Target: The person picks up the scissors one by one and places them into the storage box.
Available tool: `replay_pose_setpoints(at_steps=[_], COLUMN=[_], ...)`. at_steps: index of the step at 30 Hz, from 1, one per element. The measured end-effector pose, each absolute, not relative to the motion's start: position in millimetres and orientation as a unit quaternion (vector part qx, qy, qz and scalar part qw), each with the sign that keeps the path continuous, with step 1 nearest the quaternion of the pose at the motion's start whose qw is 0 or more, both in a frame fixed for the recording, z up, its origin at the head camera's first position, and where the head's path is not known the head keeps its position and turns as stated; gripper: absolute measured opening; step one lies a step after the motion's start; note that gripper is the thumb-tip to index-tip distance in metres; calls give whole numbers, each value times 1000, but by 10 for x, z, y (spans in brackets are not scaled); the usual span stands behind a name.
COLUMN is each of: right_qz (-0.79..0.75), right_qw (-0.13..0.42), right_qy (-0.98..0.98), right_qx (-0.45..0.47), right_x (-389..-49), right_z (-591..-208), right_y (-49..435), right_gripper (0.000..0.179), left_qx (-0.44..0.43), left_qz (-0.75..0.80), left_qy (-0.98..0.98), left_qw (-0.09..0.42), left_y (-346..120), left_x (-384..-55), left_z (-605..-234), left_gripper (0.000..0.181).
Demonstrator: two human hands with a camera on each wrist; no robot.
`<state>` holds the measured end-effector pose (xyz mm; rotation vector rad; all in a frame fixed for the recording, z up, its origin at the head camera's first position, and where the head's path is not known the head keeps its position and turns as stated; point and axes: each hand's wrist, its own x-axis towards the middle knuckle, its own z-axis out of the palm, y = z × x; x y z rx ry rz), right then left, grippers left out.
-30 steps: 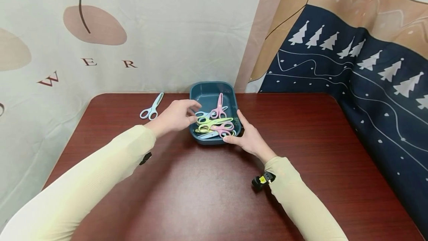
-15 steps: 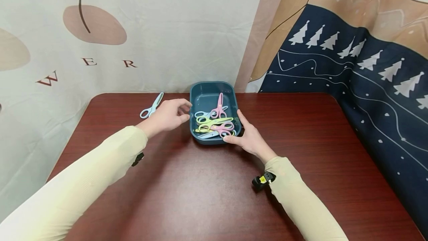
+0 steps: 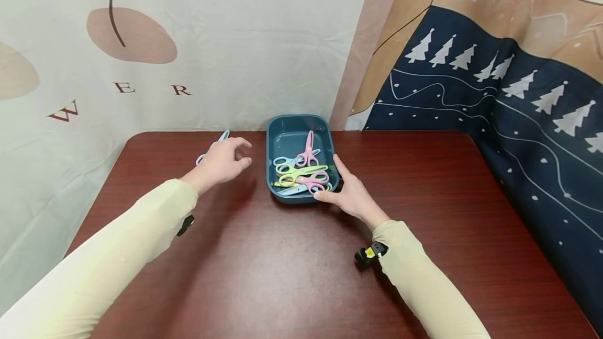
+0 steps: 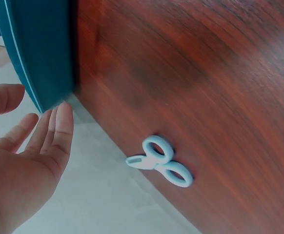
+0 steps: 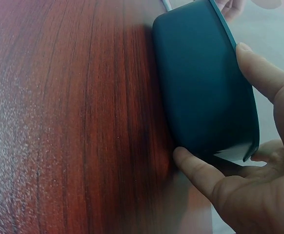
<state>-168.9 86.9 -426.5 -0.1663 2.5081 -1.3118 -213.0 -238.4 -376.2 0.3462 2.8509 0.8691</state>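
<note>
My left hand [image 3: 220,162] hovers over the left part of the table, fingers loosely bent, holding nothing. Beneath and beyond it lies a pair of light blue scissors [image 4: 156,158], partly hidden by the hand in the head view. A dark teal bin [image 3: 293,138] stands at the table's back edge. Inside are several scissors, among them pink scissors [image 3: 309,145] on top, yellow-green scissors [image 3: 306,172] and light blue scissors [image 3: 282,161]. My right hand [image 3: 352,195] holds the bin's near right corner, thumb on the rim and fingers along the right side.
The dark red wooden table [image 3: 282,271] reaches back to a pale printed cloth [image 3: 235,67]. A navy cloth with white trees [image 3: 452,82] hangs along the right side. Each wrist wears a small black camera, such as the right wrist camera [image 3: 369,254].
My left hand has moved left from above the bin's left rim, over the light blue scissors on the table, covering most of them. My right hand and the bin have stayed put.
</note>
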Motion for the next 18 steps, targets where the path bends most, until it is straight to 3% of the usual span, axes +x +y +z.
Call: replay_pose_setpoints(at_steps=[18], right_qz=[-459], right_qw=[151], right_qy=[874], right_qx=[-57], right_x=[-1683], right_z=[-4261], right_y=[865], right_gripper=[112], left_qx=[56], left_qz=[292], left_qy=[952], left_qw=[70], left_y=[-2676], left_x=[-2170], left_z=[-3827], left_gripper=[45])
